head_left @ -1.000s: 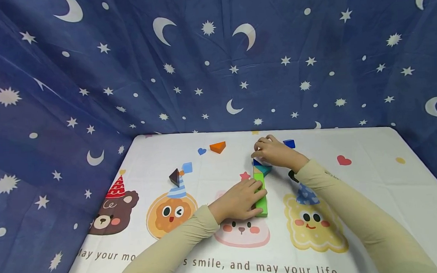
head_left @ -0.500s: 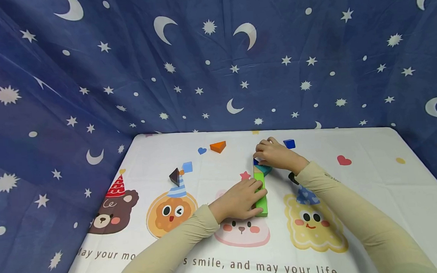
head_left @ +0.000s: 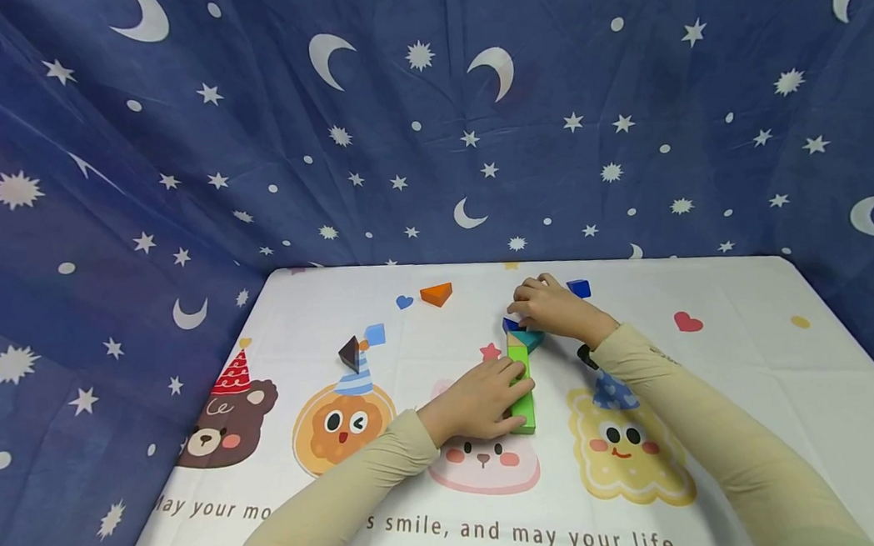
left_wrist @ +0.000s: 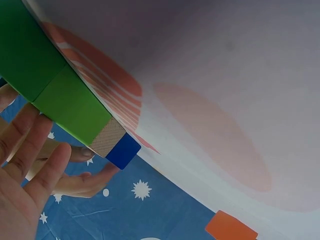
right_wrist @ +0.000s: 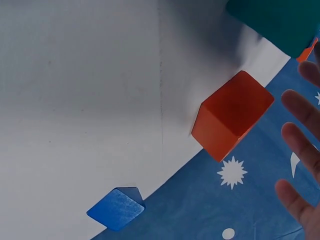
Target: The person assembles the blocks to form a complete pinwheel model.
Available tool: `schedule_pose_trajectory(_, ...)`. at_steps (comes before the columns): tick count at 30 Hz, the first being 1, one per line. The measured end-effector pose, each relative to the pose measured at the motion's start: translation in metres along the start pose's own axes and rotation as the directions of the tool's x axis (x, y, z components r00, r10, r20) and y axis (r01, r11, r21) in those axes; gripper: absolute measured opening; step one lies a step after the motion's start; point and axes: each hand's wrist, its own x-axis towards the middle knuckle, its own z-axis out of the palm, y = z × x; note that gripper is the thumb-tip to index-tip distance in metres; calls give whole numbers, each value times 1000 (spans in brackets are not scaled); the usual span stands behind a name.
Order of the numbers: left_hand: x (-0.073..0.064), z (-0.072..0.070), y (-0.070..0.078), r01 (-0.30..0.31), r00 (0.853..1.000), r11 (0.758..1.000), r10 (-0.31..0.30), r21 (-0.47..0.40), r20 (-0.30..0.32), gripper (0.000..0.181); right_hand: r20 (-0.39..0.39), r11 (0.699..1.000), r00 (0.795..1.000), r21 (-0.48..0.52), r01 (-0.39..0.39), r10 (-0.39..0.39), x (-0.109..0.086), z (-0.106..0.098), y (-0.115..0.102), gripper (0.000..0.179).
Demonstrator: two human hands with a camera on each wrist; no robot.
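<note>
Two green blocks [head_left: 523, 410] stand end to end in the head view, light and darker faces showing in the left wrist view. My left hand [head_left: 482, 400] grips them from the left, fingers over the top, thumb at the near end. At their far end come a bare-wood block [left_wrist: 107, 136] and a small blue block [head_left: 513, 324], with a teal block [head_left: 527, 339] against their right side. My right hand [head_left: 555, 306] pinches the blue block; its thumb and a finger [left_wrist: 112, 172] show at it in the left wrist view.
Farther back lie an orange triangular block [head_left: 436, 295] and a blue triangular block [head_left: 578, 288]. A dark brown triangular block [head_left: 349, 355] is at left. A dark block [head_left: 586, 356] is partly hidden beside the right sleeve. A starry blue curtain [head_left: 429, 140] borders the printed white cloth [head_left: 758, 370].
My right hand has moved slightly nearer and right, and the blue block has shifted a little left, out of line with the wood block. My left hand has stayed on the green blocks.
</note>
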Motion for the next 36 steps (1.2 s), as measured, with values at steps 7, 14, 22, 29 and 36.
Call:
schedule_pose_trajectory(7, 0, -1, 1, 3, 1000, 1000, -3, -6, 2, 41, 23, 1000, 1000, 11, -5, 5, 1, -2, -1, 16)
schedule_pose_trajectory(14, 0, 1, 0, -3, 1000, 1000, 3, -1, -8, 40, 28, 999, 1000, 32, -15, 14, 3, -2, -1, 16)
schedule_pose_trajectory(22, 0, 1, 0, -2, 1000, 1000, 2, -1, -8, 41, 34, 998, 999, 68, -13, 11, 2, -3, -2, 14)
schedule_pose_trajectory(29, 0, 0, 0, -3, 1000, 1000, 3, -3, -10, 40, 31, 997, 1000, 80, -7, 4, 3, -4, -3, 13)
schedule_pose_trajectory(36, 0, 0, 0, -6, 1000, 1000, 6, 0, -18, 40, 53, 997, 998, 66, -39, 35, 6, 1, 0, 16)
